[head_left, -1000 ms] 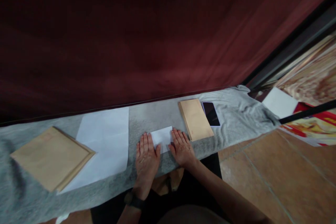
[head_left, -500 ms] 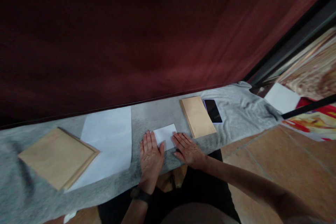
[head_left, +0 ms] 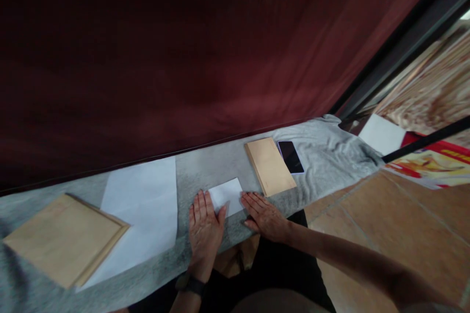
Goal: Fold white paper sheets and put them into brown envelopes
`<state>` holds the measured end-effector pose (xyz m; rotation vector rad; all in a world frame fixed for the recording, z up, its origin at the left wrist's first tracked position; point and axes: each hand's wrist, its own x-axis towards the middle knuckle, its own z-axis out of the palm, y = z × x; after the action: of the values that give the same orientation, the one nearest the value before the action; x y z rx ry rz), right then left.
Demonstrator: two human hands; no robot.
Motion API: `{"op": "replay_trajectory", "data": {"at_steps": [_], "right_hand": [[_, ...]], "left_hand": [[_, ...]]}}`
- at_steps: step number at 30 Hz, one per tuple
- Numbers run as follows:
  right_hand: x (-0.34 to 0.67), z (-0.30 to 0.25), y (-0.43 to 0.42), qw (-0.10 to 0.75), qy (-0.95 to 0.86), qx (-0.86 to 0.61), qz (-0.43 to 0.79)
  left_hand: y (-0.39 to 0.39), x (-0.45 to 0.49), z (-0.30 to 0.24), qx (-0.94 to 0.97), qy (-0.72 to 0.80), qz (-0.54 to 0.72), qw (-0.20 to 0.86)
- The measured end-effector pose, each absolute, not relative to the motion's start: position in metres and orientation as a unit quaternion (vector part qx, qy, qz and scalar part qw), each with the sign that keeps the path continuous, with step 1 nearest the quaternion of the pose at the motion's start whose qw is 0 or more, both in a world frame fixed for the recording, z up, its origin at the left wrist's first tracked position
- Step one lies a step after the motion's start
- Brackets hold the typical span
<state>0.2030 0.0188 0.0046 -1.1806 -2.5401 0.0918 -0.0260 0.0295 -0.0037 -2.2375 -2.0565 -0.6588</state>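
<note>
A small folded white paper [head_left: 227, 192] lies on the grey cloth [head_left: 216, 166] that covers a long narrow surface. My left hand [head_left: 204, 225] lies flat on the cloth with its fingers stretched out, the thumb on the paper's left edge. My right hand [head_left: 265, 215] rests flat too, fingers pointing left and touching the paper's lower right corner. Neither hand holds anything. A dark band sits on my left wrist.
A large white sheet [head_left: 141, 205] lies left of the hands, with a stack of brown envelopes [head_left: 62, 237] at the far left. To the right are another brown envelope stack [head_left: 270, 166] and a dark phone [head_left: 291, 156]. A dark red curtain [head_left: 183, 58] hangs behind. Tiled floor [head_left: 385, 225] is at right.
My right hand has turned so its fingers point left along the paper's lower edge instead of up beside it. The left hand has hardly moved. The view shifted slightly.
</note>
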Motion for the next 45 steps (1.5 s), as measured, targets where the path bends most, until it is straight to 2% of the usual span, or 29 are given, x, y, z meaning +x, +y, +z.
{"op": "replay_trajectory", "data": {"at_steps": [9, 22, 31, 36, 40, 45], "right_hand": [[0.171, 0.009, 0.002, 0.169, -0.898, -0.405, 0.039], [0.188, 0.008, -0.009, 0.183, -0.837, -0.513, 0.058], [0.161, -0.008, 0.008, 0.264, -0.752, -0.600, 0.070], [0.158, -0.008, 0.014, 0.332, -0.736, -0.583, 0.088], [0.162, -0.002, 0.019, 0.387, -0.717, -0.559, 0.153], [0.155, 0.001, 0.022, 0.409, -0.699, -0.554, 0.193]], "left_hand": [[0.028, -0.026, -0.002, -0.726, -0.658, -0.202, 0.010], [0.028, -0.025, -0.001, -0.721, -0.663, -0.204, 0.012], [0.027, -0.025, 0.000, -0.717, -0.662, -0.216, 0.010], [0.026, -0.025, 0.003, -0.719, -0.664, -0.207, 0.003], [0.024, -0.025, 0.008, -0.719, -0.665, -0.203, 0.002], [0.023, -0.026, 0.011, -0.723, -0.659, -0.207, -0.014]]}}
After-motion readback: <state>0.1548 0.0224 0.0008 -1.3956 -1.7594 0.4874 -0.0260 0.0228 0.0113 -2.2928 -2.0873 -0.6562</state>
